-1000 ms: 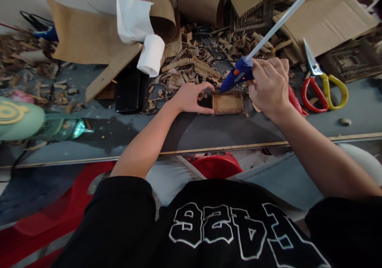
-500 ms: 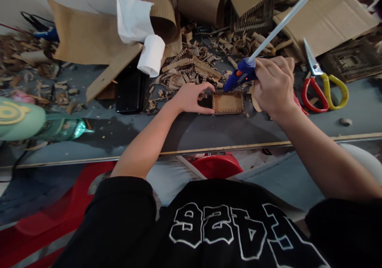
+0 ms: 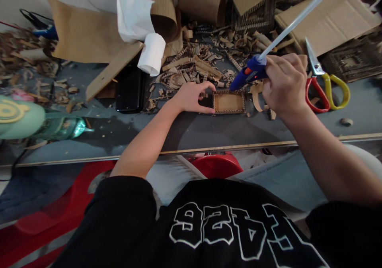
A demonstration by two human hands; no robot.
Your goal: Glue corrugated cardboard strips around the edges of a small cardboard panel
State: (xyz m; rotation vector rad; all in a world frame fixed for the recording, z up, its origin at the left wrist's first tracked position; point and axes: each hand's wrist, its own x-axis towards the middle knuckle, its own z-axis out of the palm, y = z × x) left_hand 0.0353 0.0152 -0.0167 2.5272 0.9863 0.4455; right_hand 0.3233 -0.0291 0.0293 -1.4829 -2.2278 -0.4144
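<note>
A small rectangular cardboard tray (image 3: 229, 102) with a low corrugated rim lies on the grey table. My left hand (image 3: 194, 97) grips its left end, thumb at the near corner and index finger at the far one. My right hand (image 3: 285, 84) is wrapped round a blue hot glue gun (image 3: 249, 73), whose long clear glue stick (image 3: 295, 22) juts up to the right. The gun's nozzle points down at the tray's far rim; whether it touches the rim I cannot tell. A small red light glows on the gun's side.
Scissors (image 3: 324, 85) with one red and one yellow handle lie to the right. Cardboard scraps (image 3: 205, 67) cover the table behind the tray. A white paper roll (image 3: 151, 55), a black phone-like slab (image 3: 129, 89) and a green bottle (image 3: 59, 127) are on the left.
My right hand has moved the glue gun to the right along the tray's far rim. My left hand and the tray have stayed nearly in place.
</note>
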